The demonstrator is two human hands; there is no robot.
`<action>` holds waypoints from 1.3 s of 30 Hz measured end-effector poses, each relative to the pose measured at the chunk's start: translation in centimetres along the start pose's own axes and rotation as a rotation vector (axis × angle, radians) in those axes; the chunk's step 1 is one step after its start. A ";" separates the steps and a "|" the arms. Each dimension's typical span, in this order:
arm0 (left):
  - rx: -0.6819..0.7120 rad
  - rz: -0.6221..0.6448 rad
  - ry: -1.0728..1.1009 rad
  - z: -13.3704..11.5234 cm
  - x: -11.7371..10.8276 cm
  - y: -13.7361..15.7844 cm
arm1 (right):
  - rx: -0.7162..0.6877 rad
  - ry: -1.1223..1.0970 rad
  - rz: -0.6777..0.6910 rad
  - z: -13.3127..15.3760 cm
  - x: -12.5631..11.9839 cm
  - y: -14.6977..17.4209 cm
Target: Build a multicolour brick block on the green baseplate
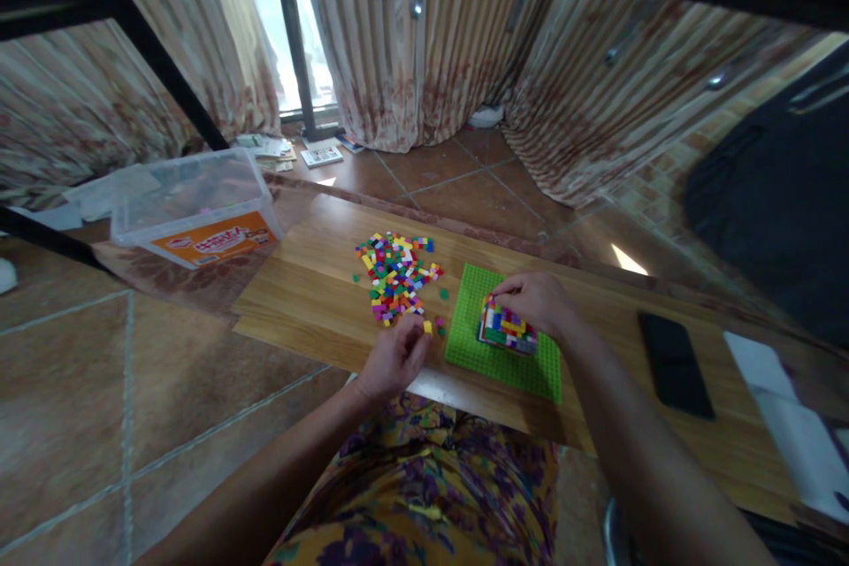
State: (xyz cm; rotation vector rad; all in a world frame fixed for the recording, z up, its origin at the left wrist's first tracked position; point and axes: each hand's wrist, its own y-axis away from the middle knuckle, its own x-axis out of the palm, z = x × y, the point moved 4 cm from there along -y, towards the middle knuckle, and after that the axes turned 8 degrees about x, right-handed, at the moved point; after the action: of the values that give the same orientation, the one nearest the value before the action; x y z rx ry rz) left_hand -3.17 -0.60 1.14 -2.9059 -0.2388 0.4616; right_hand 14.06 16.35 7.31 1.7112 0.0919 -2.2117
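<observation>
**Working bricks up on the lime-green studded plastic baseplate [468, 318]**

I judge the build partly done; on the baseplate stands a blocky, multicoloured plastic brick stack [508, 337], its upper face largely filled where I can see it; the right hand [532, 302] reaches over the baseplate, fingers half-curled, fingertips against the stack's far edge, and I cannot tell whether they grip a brick; just left of the baseplate, the left hand [396, 355] is curled in, a small yellow plastic brick [428, 328] pinched at its fingertips; farther left of the baseplate lies a loose heap of mixed-colour plastic bricks [398, 276], unplaced; so plenty of bricks are left over, though how many the stack needs I cannot tell from my feed.
</observation>
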 end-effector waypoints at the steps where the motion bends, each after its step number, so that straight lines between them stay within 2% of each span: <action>1: 0.000 0.000 0.001 0.0 0.0 0.0 | 0.003 -0.004 -0.001 0.0 0.0 0.0; 12: 0.000 -0.003 -0.025 0.1 -0.1 0.0 | 0.054 -0.034 -0.023 0.0 0.3 0.3; 29: 0.006 -0.013 -0.042 1.0 -0.3 0.1 | 0.089 -0.065 -0.132 0.2 0.8 1.2; 34: 0.030 -0.018 -0.008 0.7 -0.2 0.1 | 0.008 -0.248 -0.358 1.1 0.7 4.8; 36: 0.015 -0.025 0.035 0.7 -0.2 0.2 | -0.061 -0.403 -0.323 2.6 1.9 6.9; 39: 0.003 -0.030 0.050 0.5 -0.3 0.3 | -0.106 -0.580 -0.158 5.2 4.8 9.5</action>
State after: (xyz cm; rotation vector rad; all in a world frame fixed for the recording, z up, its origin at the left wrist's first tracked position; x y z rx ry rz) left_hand -3.57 -0.83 0.69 -2.9021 -0.2734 0.3840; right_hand 11.13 5.04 5.62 0.9826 0.2007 -2.6723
